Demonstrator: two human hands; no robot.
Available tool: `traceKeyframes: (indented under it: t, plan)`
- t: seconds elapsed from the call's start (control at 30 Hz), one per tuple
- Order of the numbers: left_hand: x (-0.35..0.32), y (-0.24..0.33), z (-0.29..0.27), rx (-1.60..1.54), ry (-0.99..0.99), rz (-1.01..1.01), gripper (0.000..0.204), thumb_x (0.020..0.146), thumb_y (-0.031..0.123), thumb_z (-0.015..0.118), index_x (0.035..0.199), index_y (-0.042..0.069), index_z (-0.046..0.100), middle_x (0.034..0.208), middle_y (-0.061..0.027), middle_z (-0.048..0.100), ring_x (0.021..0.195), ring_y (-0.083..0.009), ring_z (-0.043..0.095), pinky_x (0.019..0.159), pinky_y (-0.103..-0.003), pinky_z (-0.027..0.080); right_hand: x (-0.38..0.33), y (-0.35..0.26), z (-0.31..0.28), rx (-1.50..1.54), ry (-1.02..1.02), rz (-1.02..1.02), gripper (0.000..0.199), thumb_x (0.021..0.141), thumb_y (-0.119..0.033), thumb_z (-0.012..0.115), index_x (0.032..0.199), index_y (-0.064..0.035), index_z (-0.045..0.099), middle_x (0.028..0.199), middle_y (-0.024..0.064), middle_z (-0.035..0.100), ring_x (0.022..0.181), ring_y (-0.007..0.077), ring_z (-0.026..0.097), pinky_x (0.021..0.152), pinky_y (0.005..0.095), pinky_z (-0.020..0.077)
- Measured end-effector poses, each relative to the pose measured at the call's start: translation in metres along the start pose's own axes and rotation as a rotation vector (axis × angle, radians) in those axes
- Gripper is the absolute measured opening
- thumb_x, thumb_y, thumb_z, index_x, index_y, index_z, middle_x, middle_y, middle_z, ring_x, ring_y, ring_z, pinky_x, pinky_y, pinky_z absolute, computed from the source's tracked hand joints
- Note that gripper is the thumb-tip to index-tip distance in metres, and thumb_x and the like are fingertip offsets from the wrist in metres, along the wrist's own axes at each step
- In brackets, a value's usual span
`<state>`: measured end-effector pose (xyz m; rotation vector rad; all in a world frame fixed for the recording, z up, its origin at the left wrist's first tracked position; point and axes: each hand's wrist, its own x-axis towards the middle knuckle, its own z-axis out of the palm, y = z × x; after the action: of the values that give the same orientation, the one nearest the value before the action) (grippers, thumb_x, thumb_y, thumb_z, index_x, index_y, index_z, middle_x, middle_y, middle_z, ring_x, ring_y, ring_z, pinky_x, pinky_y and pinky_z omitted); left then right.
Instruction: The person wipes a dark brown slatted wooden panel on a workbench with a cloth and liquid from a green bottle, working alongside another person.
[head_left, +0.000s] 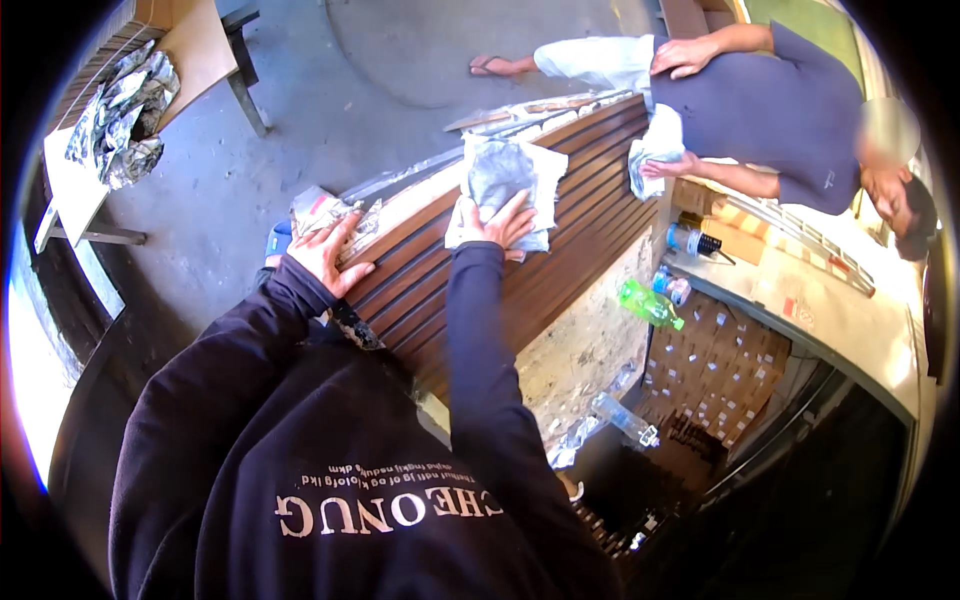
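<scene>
We see a long brown slatted wooden panel point(580, 200) running away from us, its ribs dark and glossy. Both of our arms, in dark navy sleeves, reach up from the lower edge onto its near end. Our right hand point(507, 222) lies flat, fingers spread, pressing a crumpled grey-white cloth point(505, 180) onto the slats near the middle of the panel's width; the palm is open on the cloth, not clenched around it. The cloth is stained darker grey at its centre, with paler creased edges fanning out from under the fingers. Our left hand point(325, 252) rests spread and open on the panel's left edge, its fingertips touching a scrap of crumpled printed paper point(325, 210) that lies at that edge; it grasps nothing.

At the panel's far end another person in a blue-grey shirt point(790, 110) leans over it, one hand point(663, 166) holding a second pale cloth point(655, 150) against the slats. Beside the panel's right edge, lower down, a green plastic bottle point(648, 304) lies on its side.
</scene>
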<state>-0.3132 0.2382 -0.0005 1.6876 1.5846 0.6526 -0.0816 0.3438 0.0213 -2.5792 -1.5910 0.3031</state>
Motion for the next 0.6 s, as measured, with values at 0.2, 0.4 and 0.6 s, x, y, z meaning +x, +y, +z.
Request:
traceKeyframes:
  t: [0.2,0.4,0.6]
  plan:
    - [0.002,0.002,-0.007,-0.032,-0.017,0.025,0.073,0.079,0.045,0.064,0.135,0.004,0.040,0.117,-0.0239,0.057,0.106,-0.0382,0.057,0.093,-0.041,0.044,-0.066,0.009,0.023,-0.042,-0.113,-0.076,0.107,0.066,-0.060,0.064,0.149,-0.0240,0.008,0.153,0.0222,-0.002,0.141,0.0409,-0.003,0.099,0.0736,0.0070]
    - [0.000,0.003,-0.005,-0.006,-0.016,0.007,0.074,0.078,0.045,0.065,0.135,0.005,0.040,0.114,-0.0239,0.058,0.104,-0.0386,0.057,0.090,-0.043,0.045,0.005,0.007,0.011,0.001,-0.027,0.039,0.102,0.071,-0.055,0.065,0.149,-0.0217,0.007,0.153,0.0189,-0.004,0.141,0.0375,-0.001,0.101,0.0719,0.0076]
    - [-0.001,0.001,-0.006,0.018,0.009,0.043,0.073,0.078,0.044,0.065,0.133,0.003,0.041,0.115,-0.0244,0.058,0.105,-0.0395,0.057,0.092,-0.042,0.045,-0.049,0.010,0.029,-0.079,-0.098,-0.032,0.101,0.070,-0.059,0.060,0.149,-0.0271,0.006,0.153,0.0212,-0.005,0.141,0.0407,-0.004,0.097,0.0758,0.0088]
